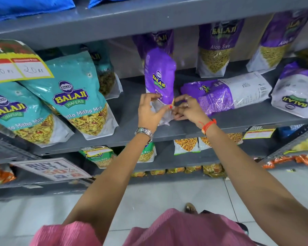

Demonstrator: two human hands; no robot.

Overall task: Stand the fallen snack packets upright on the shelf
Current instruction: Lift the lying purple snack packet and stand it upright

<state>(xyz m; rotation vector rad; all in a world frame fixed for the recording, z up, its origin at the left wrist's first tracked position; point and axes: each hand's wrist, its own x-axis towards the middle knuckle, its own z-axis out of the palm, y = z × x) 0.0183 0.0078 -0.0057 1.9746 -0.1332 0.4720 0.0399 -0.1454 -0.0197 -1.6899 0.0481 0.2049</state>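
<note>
Both hands, left hand (149, 110) and right hand (187, 109), pinch the purple packet's (159, 77) base; releasing early could topple it onto the fallen packet (226, 93).

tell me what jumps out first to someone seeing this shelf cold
Both hands meet at mid-shelf: the left hand and right hand pinch the bottom of a purple packet that stands upright. Just to its right a second purple packet lies flat on the grey shelf. At far left, big teal packets lean forward beside a yellow price tag.
</note>
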